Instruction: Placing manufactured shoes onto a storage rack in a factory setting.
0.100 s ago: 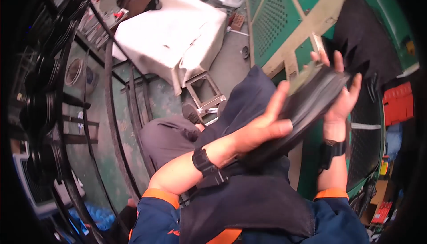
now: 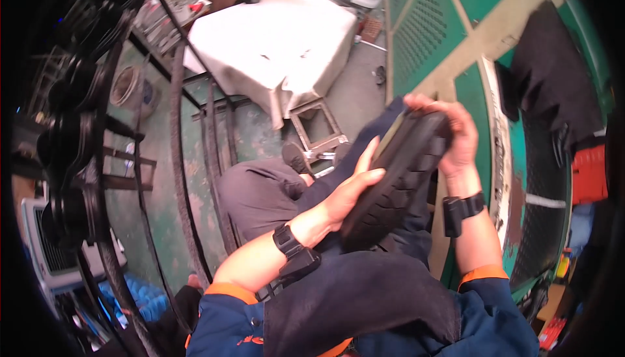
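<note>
A black shoe (image 2: pixel 398 181) with a deeply grooved sole is held over my lap, its sole turned up towards me. Along its left edge runs a greenish strip. My left hand (image 2: pixel 355 191) grips the near left side, thumb lying along the edge and some fingers hidden behind the shoe. Round the far right end curl the fingers of my right hand (image 2: pixel 459 135). A black band with a small box sits on each wrist. Beneath the shoe a dark apron (image 2: pixel 358 298) covers my lap.
A rack of dark metal bars (image 2: pixel 179 129) with black shoe-like shapes stands on the left. Ahead are a white-covered table (image 2: pixel 260 44) and a small metal stool frame (image 2: pixel 317 126). A green machine panel (image 2: pixel 423 31) rises at the right, with dark cloth (image 2: pixel 553 70) over it.
The right hand has gone from spread fingers to wrapping the shoe's far end. The shoe has moved a little left and turned steeper, its sole now plain to see. The view has shifted slightly.
</note>
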Tool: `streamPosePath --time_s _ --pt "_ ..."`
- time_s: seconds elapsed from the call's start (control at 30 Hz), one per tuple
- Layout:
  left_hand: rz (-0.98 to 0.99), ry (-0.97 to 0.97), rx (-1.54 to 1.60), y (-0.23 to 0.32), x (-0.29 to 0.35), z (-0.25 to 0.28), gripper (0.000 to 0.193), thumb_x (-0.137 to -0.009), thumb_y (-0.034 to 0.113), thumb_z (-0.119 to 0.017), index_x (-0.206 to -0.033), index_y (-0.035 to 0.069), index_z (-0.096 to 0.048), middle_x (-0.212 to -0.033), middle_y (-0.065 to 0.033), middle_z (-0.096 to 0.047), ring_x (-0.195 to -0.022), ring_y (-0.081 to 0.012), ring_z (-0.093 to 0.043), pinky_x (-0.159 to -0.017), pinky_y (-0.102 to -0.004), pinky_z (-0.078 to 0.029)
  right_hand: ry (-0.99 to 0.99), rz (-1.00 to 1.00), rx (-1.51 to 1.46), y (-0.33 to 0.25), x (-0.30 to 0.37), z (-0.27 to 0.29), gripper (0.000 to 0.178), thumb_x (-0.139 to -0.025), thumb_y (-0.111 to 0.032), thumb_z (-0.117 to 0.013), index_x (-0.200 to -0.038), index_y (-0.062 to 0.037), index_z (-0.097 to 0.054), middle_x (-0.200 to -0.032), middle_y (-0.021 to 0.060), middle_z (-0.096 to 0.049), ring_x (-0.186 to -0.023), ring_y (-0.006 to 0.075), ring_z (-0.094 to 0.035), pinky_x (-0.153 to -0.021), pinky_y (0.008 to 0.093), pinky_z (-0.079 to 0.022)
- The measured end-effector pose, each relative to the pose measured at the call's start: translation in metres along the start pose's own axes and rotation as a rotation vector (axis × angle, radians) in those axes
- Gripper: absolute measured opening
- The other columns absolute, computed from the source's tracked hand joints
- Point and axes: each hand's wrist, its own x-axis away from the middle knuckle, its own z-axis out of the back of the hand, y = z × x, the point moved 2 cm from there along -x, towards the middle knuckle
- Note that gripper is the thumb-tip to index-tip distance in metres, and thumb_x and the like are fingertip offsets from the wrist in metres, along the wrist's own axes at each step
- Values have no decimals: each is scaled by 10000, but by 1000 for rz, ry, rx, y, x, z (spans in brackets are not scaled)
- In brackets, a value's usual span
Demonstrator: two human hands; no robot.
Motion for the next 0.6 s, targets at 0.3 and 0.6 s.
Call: streamPosePath --time_s 0.3,0.6 --pt "76 333 482 -39 22 113 428 -1012 374 -407 -1182 49 -628 -1044 -111 -718 -830 -218 -710 -728 -357 -589 383 -646 -295 204 -46 44 234 -891 -230 -576 -988 -25 -632 -938 124 -670 -921 276 -649 -858 437 -546" --pt "19 788 -246 1 24 147 688 -987 365 -510 -1568 181 -188 -1258 -57 -516 -1073 -102 -508 -725 -285 -490 -32 -715 48 186 -54 -22 234 -900 -147 -519 -1000 8 -664 -906 97 -681 -825 202 -646 -798 327 -526"
